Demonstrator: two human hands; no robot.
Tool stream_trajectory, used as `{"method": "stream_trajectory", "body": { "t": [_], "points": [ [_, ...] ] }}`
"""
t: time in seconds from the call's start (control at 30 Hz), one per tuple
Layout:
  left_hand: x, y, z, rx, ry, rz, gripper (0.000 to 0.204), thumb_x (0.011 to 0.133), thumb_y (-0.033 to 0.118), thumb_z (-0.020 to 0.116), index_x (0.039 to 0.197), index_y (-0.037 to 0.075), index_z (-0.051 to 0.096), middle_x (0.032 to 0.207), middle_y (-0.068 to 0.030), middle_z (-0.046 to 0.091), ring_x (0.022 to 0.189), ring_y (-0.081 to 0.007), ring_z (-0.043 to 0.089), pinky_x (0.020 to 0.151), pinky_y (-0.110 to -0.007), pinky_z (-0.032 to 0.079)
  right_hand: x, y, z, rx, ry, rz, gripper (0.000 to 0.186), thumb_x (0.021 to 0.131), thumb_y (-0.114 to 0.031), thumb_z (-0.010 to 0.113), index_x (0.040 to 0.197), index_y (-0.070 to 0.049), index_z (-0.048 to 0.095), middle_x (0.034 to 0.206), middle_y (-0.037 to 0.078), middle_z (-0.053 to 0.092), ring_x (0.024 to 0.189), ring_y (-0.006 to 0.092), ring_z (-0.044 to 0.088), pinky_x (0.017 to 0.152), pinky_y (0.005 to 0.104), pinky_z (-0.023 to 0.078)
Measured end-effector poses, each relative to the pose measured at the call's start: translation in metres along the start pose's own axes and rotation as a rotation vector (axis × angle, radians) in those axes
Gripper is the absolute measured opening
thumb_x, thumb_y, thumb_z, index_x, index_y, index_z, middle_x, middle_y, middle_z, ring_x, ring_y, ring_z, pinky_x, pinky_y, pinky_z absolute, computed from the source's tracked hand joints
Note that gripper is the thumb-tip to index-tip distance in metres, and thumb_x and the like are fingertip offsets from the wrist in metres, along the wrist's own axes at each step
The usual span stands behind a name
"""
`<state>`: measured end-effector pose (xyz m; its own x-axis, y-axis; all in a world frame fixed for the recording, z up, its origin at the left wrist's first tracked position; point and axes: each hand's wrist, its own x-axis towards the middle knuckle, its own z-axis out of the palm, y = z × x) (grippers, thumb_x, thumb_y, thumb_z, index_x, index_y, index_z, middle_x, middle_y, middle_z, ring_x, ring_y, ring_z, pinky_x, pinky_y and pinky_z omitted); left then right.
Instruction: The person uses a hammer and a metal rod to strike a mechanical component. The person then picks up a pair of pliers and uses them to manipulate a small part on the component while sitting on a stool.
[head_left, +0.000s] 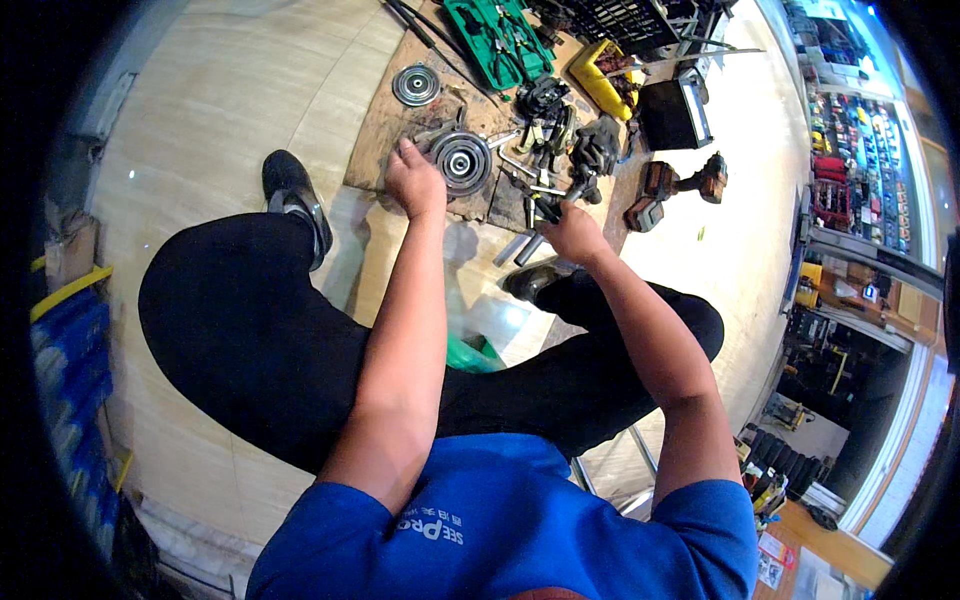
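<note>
My left hand is closed at the left edge of a round grooved metal pulley, with its fingers curled against the rim side. The pulley lies face up on a stained brown board. My right hand is closed around a dark-handled tool to the right of the pulley; the fingers hide most of its grip. A grey metal tube shows just beside that hand. A smaller round grooved disc lies farther off, beyond the pulley.
A green tool case sits open at the back. Nearby are a yellow tray, a black box, a black glove and several loose hand tools. A cordless drill lies at the right. My shoes flank the board.
</note>
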<state>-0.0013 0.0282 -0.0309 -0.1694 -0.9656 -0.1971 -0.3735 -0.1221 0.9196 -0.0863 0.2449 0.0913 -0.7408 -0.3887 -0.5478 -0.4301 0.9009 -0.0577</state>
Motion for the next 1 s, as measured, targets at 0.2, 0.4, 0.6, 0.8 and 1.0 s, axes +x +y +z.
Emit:
{"method": "stream_trajectory", "body": {
  "t": [0.2, 0.4, 0.6, 0.8, 1.0],
  "points": [
    [0.014, 0.039, -0.002, -0.182, 0.055, -0.139, 0.044, 0.101, 0.031, 0.044, 0.102, -0.009, 0.063, 0.098, -0.0307, 0.065, 0.094, -0.0477, 0.061, 0.083, -0.049, 0.047, 0.094, -0.004, 0.007, 0.192, 0.028, 0.034, 0.070, 0.082, -0.059, 0.063, 0.105, 0.007, 0.065, 0.101, 0.032, 0.066, 0.103, 0.0443, 0.063, 0.090, 0.0467, 0.050],
    [0.026, 0.051, 0.008, -0.218, 0.139, -0.166, 0.042, 0.102, 0.030, 0.045, 0.105, -0.008, 0.062, 0.099, -0.0258, 0.068, 0.090, -0.0387, 0.065, 0.082, -0.044, 0.048, 0.224, -0.040, 0.005, 0.682, -0.095, 0.260, 0.072, 0.084, -0.062, 0.062, 0.104, 0.007, 0.062, 0.096, 0.023, 0.061, 0.081, 0.0334, 0.060, 0.072, 0.0431, 0.051],
    [0.022, 0.033, 0.031, -0.346, 0.011, -0.247, 0.041, 0.104, 0.027, 0.041, 0.115, -0.009, 0.057, 0.106, -0.0227, 0.066, 0.097, -0.0298, 0.065, 0.088, -0.039, 0.050, 0.323, -0.097, -0.005, 1.063, -0.135, 0.359, 0.067, 0.089, -0.056, 0.060, 0.126, -0.002, 0.048, 0.108, 0.016, 0.053, 0.080, 0.0288, 0.055, 0.067, 0.0463, 0.049],
    [0.026, 0.020, 0.036, -0.531, -0.033, -0.290, 0.039, 0.106, 0.024, 0.039, 0.125, -0.007, 0.051, 0.111, -0.0187, 0.064, 0.103, -0.0230, 0.064, 0.094, -0.034, 0.050, 0.381, -0.124, -0.024, 0.678, -0.201, 0.291, 0.063, 0.097, -0.049, 0.043, 0.132, 0.003, 0.050, 0.137, 0.022, 0.051, 0.117, 0.0416, 0.056, 0.086, 0.0559, 0.051],
    [0.024, 0.023, 0.045, -0.500, -0.074, -0.271, 0.039, 0.106, 0.024, 0.039, 0.124, -0.007, 0.053, 0.111, -0.0174, 0.065, 0.101, -0.0221, 0.064, 0.092, -0.033, 0.050, 0.387, -0.107, -0.033, 0.177, 0.004, 0.308, 0.045, 0.094, -0.026, 0.046, 0.128, 0.002, 0.056, 0.132, 0.022, 0.056, 0.120, 0.0356, 0.057, 0.100, 0.0421, 0.048]
  ]
}}
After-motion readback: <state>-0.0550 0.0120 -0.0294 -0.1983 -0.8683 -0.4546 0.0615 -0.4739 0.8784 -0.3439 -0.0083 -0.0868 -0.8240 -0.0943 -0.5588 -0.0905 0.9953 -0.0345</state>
